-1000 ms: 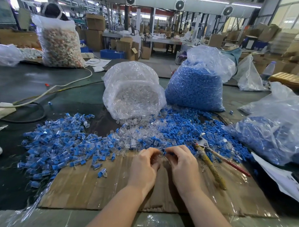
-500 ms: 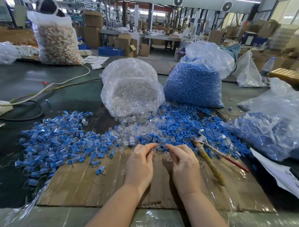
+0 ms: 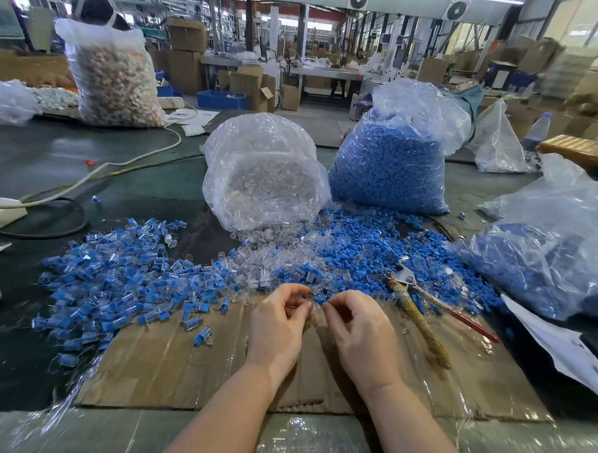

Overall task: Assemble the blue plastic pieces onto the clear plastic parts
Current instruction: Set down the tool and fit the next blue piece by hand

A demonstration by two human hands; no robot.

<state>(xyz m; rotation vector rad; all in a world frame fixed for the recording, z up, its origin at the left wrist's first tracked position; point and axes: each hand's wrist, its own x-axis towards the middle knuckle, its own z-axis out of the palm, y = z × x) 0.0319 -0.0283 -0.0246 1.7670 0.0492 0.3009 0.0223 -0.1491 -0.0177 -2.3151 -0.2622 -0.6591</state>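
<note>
Blue plastic pieces: bulk stock in a tall clear bag (image 3: 389, 161) at the far right of the work area; loose spill (image 3: 386, 243) spread in front of it across the table.
Clear plastic parts: stock in a tipped bag (image 3: 265, 187) left of the blue one, mouth toward the worker, contents spilling (image 3: 275, 256) between the two heaps.
Finished pile (image 3: 117, 280): clear parts with blue inserts, left of the hands, partly on the cardboard sheet (image 3: 182, 365).
Pliers (image 3: 414, 303): lying right of the hands, untouched.
Left hand (image 3: 278, 323): fingers curled, apparently pinching a clear part, too small to confirm.
Right hand (image 3: 361, 331): fingers curled, pinching a blue piece (image 3: 319, 300) at its fingertips, just beside the left fingertips.
Step, as judged: mating one blue piece to one clear part, above the cardboard's far edge. Next move calls for lining the piece up with the part's opening and pressing it home.
Change: half a second ago both hands lay flatter, fingers reaching into the loose spill; now they are drawn back and curled together.
</note>
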